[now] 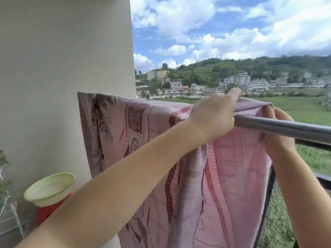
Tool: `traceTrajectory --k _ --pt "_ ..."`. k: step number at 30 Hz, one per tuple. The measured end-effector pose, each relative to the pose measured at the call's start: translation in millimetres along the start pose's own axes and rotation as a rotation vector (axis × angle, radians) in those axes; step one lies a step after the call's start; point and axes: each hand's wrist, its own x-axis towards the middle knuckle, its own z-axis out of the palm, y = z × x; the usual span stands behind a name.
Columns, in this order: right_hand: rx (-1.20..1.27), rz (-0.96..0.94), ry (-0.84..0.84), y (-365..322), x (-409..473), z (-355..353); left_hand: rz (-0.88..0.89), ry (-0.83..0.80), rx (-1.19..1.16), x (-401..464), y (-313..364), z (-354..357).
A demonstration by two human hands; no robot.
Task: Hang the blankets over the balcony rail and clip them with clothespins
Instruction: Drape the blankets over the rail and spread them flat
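Observation:
A pink blanket with dark red patterns hangs over the grey metal balcony rail, draped from the wall on the left to mid-frame. My left hand rests on top of the rail and grips the blanket's upper fold. My right hand sits just beyond the rail on the right and pinches the blanket's right edge near its top corner. No clothespin is visible.
A pale wall stands at the left. Below it a light green bowl rests upside down on a red container, beside a white wire rack with a plant. Fields, houses and hills lie beyond the rail.

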Motion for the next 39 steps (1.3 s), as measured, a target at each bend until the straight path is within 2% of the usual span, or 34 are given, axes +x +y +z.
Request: traceTrajectory --k 2,5,6,8,9,10,11,13,15,16,18,19,21,23,25,26,31,37,39 --pt "-0.331 0.115 -0.082 5 -16 -24 -0.073 0.092 0.028 -7 6 15" --pt "-0.622 0.205 -0.290 -11 -40 -47 -0.156 0.154 -0.092 -10 18 20" --pt "-0.753 0.219 -0.380 -26 -49 -53 -0.163 0.160 -0.129 -9 23 18" --pt "-0.997 0.195 -0.675 -67 -75 -64 -0.132 0.173 -0.180 -8 36 12" --pt "-1.038 0.159 -0.808 -92 -89 -70 -0.099 0.170 -0.190 -8 45 8" --pt "-1.007 0.120 -0.869 -121 -103 -76 -0.060 0.161 -0.194 -9 55 4" --pt "-0.937 0.074 -0.858 -149 -114 -80 -0.020 0.149 -0.202 -10 68 -1" --pt "-0.825 -0.116 -0.637 -194 -118 -88 0.036 0.141 -0.282 -13 93 -14" --pt "-1.015 -0.338 -0.410 -217 -100 -93 0.006 0.147 -0.503 -13 114 -30" --pt "-1.159 -0.376 -0.422 -225 -95 -91 -0.028 0.137 -0.636 -14 122 -39" --pt "-1.309 -0.304 -0.607 -226 -86 -84 -0.057 0.097 -0.771 -13 137 -51" --pt "-1.361 -0.297 -0.645 -222 -82 -83 -0.049 0.077 -0.754 -13 144 -55" --pt "-1.491 -0.319 -0.618 -224 -82 -79 0.017 0.064 -0.574 -12 155 -58" --pt "-1.581 -0.359 -0.549 -231 -82 -91 0.091 0.039 -0.250 -15 165 -54" --pt "-1.683 -0.429 -0.508 -238 -75 -109 0.078 -0.003 0.068 -21 176 -46" --pt "-1.726 -0.438 -0.488 -240 -71 -119 0.058 0.002 0.152 -25 181 -42" --pt "-1.769 -0.243 -0.434 -243 -63 -191 -0.074 0.064 0.096 -40 210 -20" --pt "-1.798 -0.005 -0.403 -259 -64 -273 0.109 0.174 0.149 -49 290 -11" --pt "-1.740 0.073 -0.463 -265 -60 -294 0.129 0.249 0.194 -46 317 -9"
